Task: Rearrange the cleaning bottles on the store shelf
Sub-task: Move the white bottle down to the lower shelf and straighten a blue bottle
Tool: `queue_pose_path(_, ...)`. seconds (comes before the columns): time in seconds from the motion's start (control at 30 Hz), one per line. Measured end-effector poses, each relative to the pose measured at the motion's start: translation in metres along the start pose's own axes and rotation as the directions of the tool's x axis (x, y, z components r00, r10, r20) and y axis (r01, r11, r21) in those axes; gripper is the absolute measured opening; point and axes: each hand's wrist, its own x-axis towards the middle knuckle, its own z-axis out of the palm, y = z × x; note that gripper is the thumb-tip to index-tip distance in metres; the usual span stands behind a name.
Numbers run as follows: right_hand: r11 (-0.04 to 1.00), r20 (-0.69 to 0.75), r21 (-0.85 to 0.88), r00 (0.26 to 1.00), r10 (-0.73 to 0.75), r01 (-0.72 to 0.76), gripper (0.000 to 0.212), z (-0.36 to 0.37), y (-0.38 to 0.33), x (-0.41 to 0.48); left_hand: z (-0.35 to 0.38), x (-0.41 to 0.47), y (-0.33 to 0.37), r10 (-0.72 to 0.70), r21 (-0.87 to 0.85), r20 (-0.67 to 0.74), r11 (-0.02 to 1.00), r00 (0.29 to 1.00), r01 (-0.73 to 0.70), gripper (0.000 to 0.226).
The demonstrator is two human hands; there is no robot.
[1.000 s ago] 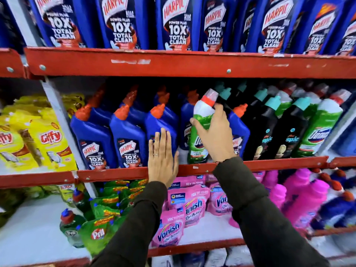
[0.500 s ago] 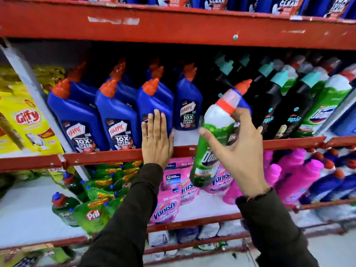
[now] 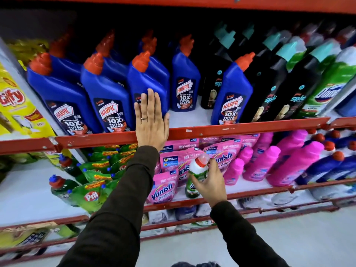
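Note:
My right hand (image 3: 209, 183) grips a green bottle (image 3: 196, 176) with a white shoulder and red cap, held low in front of the pink Vanish pouches (image 3: 165, 187), well below the middle shelf. My left hand (image 3: 151, 120) lies flat, fingers together, against the red shelf rail (image 3: 240, 127) and the front of a blue Harpic bottle (image 3: 146, 81). More blue Harpic bottles (image 3: 63, 93) stand in a row to the left. One blue Harpic bottle (image 3: 231, 93) stands alone further right, with bare white shelf beside it. Black Spic bottles (image 3: 289, 83) and a green Domex bottle (image 3: 331, 83) follow on the right.
Yellow Gifty packs (image 3: 17, 105) sit at far left. The lower shelf holds green Pril bottles and pouches (image 3: 90, 193), and pink bottles (image 3: 285, 164) on the right. A red upper shelf edge (image 3: 192, 1) runs overhead. Pale floor (image 3: 289, 237) lies below.
My right hand has pulled the green bottle off the middle shelf and lowered it to the level of the lower shelf. My left hand has stayed on the rail. The camera has tilted downward.

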Motion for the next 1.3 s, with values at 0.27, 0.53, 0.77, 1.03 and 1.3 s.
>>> queue_pose_path(0.27, 0.999, 0.029, 0.008, 0.999, 0.044, -0.044, 0.076, 0.003, 0.007, 0.001, 0.000, -0.002, -0.001, 0.041, -0.032, 0.001, 0.999, 0.999, -0.041, 0.080)
queue_pose_path(0.53, 0.966, -0.345, 0.146, 0.927, -0.151, 0.212, 0.088, -0.044, -0.042, 0.027, 0.000, -0.002, -0.001, 0.045, -0.059, -0.011, 0.997, 0.999, -0.046, 0.083)
queue_pose_path(0.77, 0.983, -0.560, -0.082, 0.809, -0.180, 0.162, 0.086, -0.126, -0.132, 0.121, 0.001, -0.002, -0.002, 0.050, -0.068, -0.023, 0.996, 0.998, -0.052, 0.080)
queue_pose_path(1.03, 0.974, -0.436, -0.150, 0.873, -0.220, 0.170, 0.058, -0.139, -0.151, 0.132, 0.004, -0.002, -0.004, 0.067, -0.081, -0.038, 0.994, 0.997, -0.070, 0.080)
queue_pose_path(1.3, 0.950, -0.420, -0.167, 0.852, -0.311, 0.264, 0.067, -0.097, -0.189, 0.123, 0.003, -0.003, -0.004, 0.055, -0.100, -0.016, 0.993, 0.998, -0.056, 0.074)
